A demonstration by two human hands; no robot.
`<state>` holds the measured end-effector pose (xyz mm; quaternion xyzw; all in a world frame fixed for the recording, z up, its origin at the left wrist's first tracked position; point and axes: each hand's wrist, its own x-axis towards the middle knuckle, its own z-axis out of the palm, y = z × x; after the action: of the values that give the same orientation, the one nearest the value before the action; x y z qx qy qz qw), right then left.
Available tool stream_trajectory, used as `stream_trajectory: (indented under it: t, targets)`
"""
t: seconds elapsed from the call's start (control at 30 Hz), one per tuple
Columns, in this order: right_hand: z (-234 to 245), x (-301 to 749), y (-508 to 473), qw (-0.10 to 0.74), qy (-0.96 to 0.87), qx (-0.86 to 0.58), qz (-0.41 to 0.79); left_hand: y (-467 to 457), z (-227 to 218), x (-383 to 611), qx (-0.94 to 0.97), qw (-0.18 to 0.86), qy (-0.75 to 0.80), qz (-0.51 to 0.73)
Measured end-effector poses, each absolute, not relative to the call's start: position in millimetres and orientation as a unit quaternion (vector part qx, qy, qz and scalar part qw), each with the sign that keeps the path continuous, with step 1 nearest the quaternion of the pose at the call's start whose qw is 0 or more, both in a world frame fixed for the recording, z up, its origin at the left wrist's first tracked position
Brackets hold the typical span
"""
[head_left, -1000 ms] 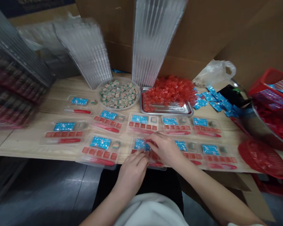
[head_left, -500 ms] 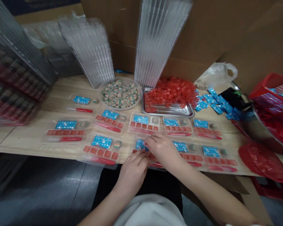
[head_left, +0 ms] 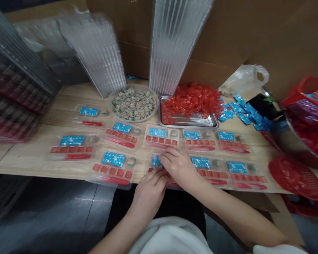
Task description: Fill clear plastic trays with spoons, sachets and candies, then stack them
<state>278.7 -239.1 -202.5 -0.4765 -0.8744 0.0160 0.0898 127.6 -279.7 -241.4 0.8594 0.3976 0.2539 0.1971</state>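
My left hand (head_left: 151,187) and my right hand (head_left: 178,165) meet over one clear plastic tray at the table's front edge, largely covering it. A blue packet (head_left: 155,161) shows in that tray beside my fingers, with a bit of a red row below. Both hands have their fingers bent and drawn together; whatever lies under the fingertips is hidden. Left of my hands is a filled tray with a blue packet (head_left: 113,159), a small striped block (head_left: 131,161), red squares (head_left: 112,170) and a red pen (head_left: 116,180). Similar trays lie to the right and behind.
A round dish of small striped blocks (head_left: 132,104) and a metal tray (head_left: 198,122) heaped with red pieces (head_left: 194,98) stand behind. Tall stacks of clear trays (head_left: 176,46) rise at the back. Blue packets (head_left: 243,111) and a red basket (head_left: 296,178) are at right.
My right fingers have shifted slightly left over the blue packet. My left hand stays nearly in place. The view has tilted a little; the trays lie as before.
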Motion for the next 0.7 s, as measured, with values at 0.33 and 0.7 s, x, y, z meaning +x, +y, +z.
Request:
stream_trajectory:
  t: [0.33, 0.7]
  targets:
    - [-213, 308, -242, 0.257, -0.811, -0.519, 0.082, -278, -233, 128, 0.859, 0.221, 0.399, 0.233]
    - [-224, 285, -239, 0.195, -0.806, -0.550, 0.097, -279, -237, 128, 0.863, 0.215, 0.397, 0.227]
